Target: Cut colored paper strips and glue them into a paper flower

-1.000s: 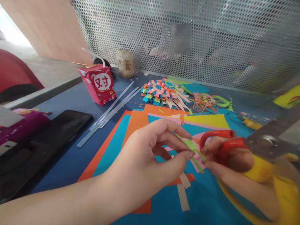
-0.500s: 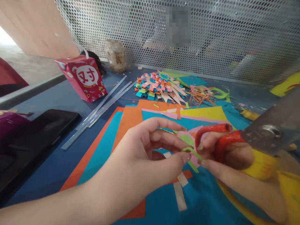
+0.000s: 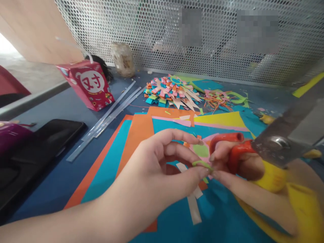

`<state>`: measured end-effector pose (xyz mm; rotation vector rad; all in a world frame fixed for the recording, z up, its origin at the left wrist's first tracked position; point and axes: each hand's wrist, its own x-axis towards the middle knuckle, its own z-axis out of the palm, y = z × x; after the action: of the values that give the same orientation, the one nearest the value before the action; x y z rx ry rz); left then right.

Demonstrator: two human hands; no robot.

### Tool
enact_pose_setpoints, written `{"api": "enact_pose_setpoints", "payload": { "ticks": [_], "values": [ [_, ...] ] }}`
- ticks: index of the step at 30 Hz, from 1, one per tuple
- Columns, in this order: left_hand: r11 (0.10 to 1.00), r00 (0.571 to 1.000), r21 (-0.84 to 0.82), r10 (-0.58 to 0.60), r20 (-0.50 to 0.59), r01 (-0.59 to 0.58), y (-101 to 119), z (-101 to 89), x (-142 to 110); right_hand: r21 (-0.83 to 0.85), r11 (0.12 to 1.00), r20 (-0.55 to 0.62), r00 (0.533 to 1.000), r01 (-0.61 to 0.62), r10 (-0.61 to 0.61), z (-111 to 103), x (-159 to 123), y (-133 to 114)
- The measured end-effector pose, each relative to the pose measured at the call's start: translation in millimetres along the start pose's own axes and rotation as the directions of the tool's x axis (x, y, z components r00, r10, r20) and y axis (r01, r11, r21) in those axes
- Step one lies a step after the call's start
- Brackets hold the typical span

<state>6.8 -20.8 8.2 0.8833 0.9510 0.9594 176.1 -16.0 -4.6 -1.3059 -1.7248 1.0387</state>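
My left hand [image 3: 157, 172] pinches a narrow green paper strip [image 3: 201, 164] between thumb and fingers. The fingertips of my right hand [image 3: 249, 165] meet the strip's other end, which is bent into a small curve. Scissors [image 3: 269, 145] with red-covered handles hang on my right hand, their metal blades pointing up and right. Large yellow loops [image 3: 305, 209] show around that hand. Below the fingertips lie pink, orange and green paper pieces [image 3: 200, 150], partly hidden, on a stack of coloured sheets [image 3: 167, 219]. Two pale paper strips [image 3: 194, 211] rest there too.
A fringed paper flower [image 3: 169, 91] and a heap of paper scraps [image 3: 217, 101] lie farther back, before a perforated metal screen [image 3: 152, 23]. Leftward are clear sticks [image 3: 108, 118], a red drink carton [image 3: 88, 86], a jar [image 3: 123, 60] and a black phone [image 3: 50, 145].
The view has shifted, so the table items sit farther left. My right hand with the scissors has come closer to my left, and the green strip between them is more curled.
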Motion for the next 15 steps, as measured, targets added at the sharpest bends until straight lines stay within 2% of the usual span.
{"api": "enact_pose_setpoints", "payload": {
  "ticks": [3, 5, 7, 9, 11, 15],
  "values": [
    [0.998, 0.997, 0.001, 0.07, -0.012, -0.07, 1, -2.7, -1, -0.097, 0.995, 0.013, 0.999, 0.038, -0.037, -6, -1, -2],
    [0.991, 0.991, 0.006, 0.133, -0.023, -0.133, 3, -5.2, -2, -0.196, 0.975, 0.015, 0.994, 0.105, -0.105, -11, 0, -3],
    [0.982, 0.981, 0.005, 0.19, -0.043, -0.19, 6, -7.7, -3, -0.329, 0.924, 0.072, 0.981, 0.192, -0.179, -17, 2, -1],
    [0.973, 0.97, 0.002, 0.232, -0.066, -0.232, 9, -9.9, -4, -0.452, 0.857, 0.141, 0.969, 0.246, -0.203, -23, 4, 4],
    [0.966, 0.961, 0.017, 0.26, -0.091, -0.259, 12, -11.5, -4, -0.534, 0.822, 0.092, 0.98, 0.197, -0.175, -29, 3, 11],
    [0.958, 0.952, 0.06, 0.286, -0.107, -0.281, 15, -13.3, -5, -0.612, 0.773, 0.112, 0.986, 0.164, -0.12, -37, -4, 26]
  ]
}}
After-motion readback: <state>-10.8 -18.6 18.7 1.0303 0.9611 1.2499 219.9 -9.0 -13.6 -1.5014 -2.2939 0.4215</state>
